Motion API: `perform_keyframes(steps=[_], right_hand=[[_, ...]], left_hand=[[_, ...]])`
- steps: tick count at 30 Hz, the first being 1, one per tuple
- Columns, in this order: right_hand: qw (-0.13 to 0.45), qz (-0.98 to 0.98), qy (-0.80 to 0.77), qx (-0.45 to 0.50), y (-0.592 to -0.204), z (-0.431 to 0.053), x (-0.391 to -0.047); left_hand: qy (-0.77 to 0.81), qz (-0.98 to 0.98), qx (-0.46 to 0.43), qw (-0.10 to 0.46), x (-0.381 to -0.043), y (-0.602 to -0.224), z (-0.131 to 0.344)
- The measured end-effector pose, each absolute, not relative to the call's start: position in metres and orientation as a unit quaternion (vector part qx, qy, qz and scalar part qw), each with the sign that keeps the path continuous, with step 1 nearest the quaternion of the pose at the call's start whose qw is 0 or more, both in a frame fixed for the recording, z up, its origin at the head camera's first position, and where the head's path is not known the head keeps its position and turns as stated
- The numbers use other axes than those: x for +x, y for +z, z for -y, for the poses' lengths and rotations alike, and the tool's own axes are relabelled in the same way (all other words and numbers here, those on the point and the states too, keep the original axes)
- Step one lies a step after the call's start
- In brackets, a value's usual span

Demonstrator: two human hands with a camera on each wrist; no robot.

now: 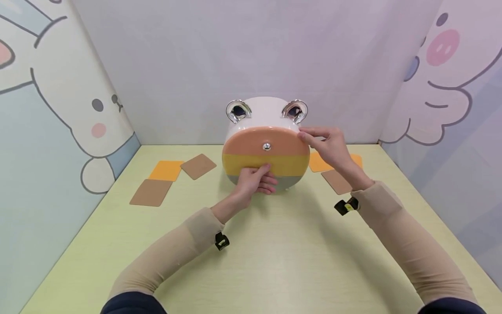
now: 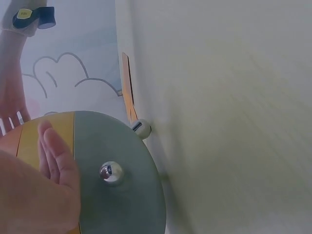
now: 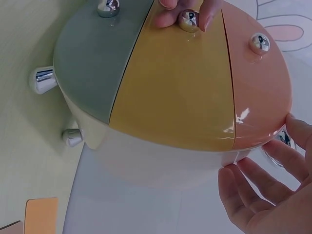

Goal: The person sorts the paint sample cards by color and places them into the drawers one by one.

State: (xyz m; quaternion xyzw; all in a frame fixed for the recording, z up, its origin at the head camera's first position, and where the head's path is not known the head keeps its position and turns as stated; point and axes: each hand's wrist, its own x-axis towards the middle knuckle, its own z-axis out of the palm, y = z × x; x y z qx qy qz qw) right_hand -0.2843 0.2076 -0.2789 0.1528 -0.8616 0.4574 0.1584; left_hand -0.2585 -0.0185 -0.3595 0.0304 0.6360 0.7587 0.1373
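A small white drawer box [image 1: 267,109] stands on the table with an orange-pink drawer [image 1: 245,143] on top, a yellow drawer [image 1: 292,165] in the middle and a grey-green drawer [image 1: 290,180] at the bottom. All three fronts look flush. My left hand [image 1: 251,183] is at the yellow drawer, thumb above and fingers below; the right wrist view shows its fingertips pinching the round silver knob [image 3: 189,20]. With thumb and fingertips, my right hand [image 1: 332,146] holds the box's upper right edge, beside the orange-pink drawer.
Silver ring-shaped ears [image 1: 295,111] top the box, and short silver feet [image 3: 44,80] carry it. Orange cards [image 1: 166,170] and brown cards [image 1: 150,192] lie on the table left and right of the box. Cartoon-printed walls [image 1: 106,117] enclose the table.
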Motion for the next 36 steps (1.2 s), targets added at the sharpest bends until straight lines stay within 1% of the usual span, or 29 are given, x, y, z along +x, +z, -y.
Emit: perform_keyframes(steps=[9,17,36], right_hand=[[0.151,0.865,0.454,0.151,-0.279,-0.207,-0.285],[0.156,0.863,0.457,0.151,-0.278,-0.207,-0.284],[0.153,0.863,0.457,0.148,-0.278,-0.208,-0.283]], left_hand=[[0.763,-0.633,0.024,0.131,-0.258,-0.360,0.018],[0.753,-0.643,0.030,0.134,-0.252,-0.362,0.019],[0.760,-0.631,0.047,0.148,-0.228,-0.362,0.020]])
